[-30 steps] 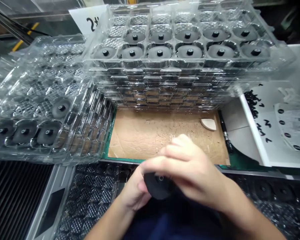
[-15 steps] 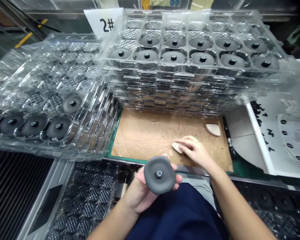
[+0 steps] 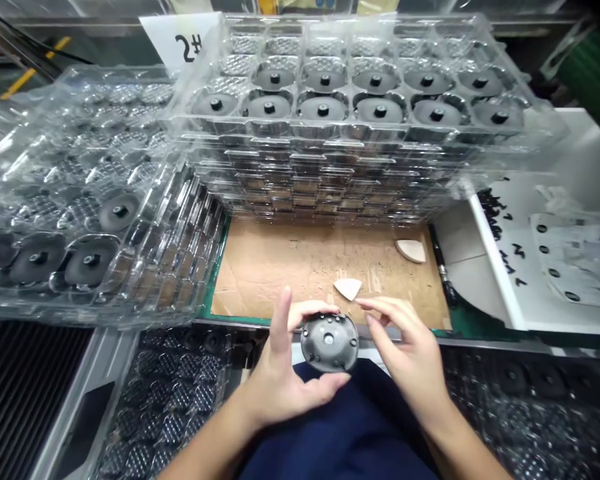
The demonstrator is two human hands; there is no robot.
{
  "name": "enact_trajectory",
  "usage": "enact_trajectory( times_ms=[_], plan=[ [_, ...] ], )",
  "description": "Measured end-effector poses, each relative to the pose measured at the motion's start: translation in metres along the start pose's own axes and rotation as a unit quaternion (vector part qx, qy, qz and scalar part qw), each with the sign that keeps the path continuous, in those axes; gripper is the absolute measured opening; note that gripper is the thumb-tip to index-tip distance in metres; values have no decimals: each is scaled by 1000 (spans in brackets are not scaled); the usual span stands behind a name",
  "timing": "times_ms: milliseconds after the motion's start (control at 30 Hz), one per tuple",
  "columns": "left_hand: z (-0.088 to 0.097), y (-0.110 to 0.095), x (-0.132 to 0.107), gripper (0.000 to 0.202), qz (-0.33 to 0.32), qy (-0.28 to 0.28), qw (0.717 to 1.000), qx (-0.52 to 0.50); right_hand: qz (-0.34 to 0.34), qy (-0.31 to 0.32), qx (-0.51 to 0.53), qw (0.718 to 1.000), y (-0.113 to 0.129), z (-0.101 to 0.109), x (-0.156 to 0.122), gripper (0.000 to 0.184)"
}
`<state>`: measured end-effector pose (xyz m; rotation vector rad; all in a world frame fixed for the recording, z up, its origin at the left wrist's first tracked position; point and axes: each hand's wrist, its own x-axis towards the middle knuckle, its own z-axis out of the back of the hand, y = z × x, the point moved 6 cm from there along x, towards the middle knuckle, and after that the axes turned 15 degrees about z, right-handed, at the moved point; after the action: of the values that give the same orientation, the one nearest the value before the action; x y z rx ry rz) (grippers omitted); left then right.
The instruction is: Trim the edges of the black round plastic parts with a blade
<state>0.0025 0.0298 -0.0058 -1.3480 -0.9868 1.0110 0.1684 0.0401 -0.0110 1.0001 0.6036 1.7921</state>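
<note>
Round disc (image 3: pixel 318 348) flipped, glossy studded side showing; smooth wedge (image 3: pixel 348 287) released

the left hand (image 3: pixel 290 380), low mid-frame, grips with curved digits, one finger (image 3: pixel 281 323) pointing straight up. just right of it, the right hand (image 3: pixel 413 353) bends loosely, fingertips (image 3: pixel 370 304) aimed left. the forearms (image 3: pixel 215 433) slant in from the bottom edge.

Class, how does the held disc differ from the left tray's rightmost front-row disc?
The held disc is in the left hand; the tray disc lies in the tray. The held disc shows a glossy face with bumps near its rim; the tray disc, a duller face with a raised central stub. Both are dark.
</note>
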Motion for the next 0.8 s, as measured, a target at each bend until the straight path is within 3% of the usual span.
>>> enact_trajectory(
  times_ms=[67, 133, 267, 433, 667, 800],
  plan=[
    [-3, -3, 0, 110, -56, -6, 994, 97, -35, -31, 65, 997, 3, 10, -2, 25],
    [-5, -4, 1, 110, -68, -4, 992, 106, -59, 5, 162, 985, 10, 11, -1, 27],
    [-5, 0, 2, 108, 8, 15, 997, 73, -113, 170, 299, 932, 24, 3, 6, 16],
    [-18, 5, -3, 107, 127, 111, 986, -11, -163, 248, 431, 852, 30, -4, 13, 8],
    [-33, 15, -8, 125, 240, 167, 952, -93, -200, 215, 538, 790, 27, -8, -2, 6],
    [-37, 15, -7, 124, 248, 169, 951, -68, -225, 167, 540, 794, 19, -4, -18, 8]
  ],
)
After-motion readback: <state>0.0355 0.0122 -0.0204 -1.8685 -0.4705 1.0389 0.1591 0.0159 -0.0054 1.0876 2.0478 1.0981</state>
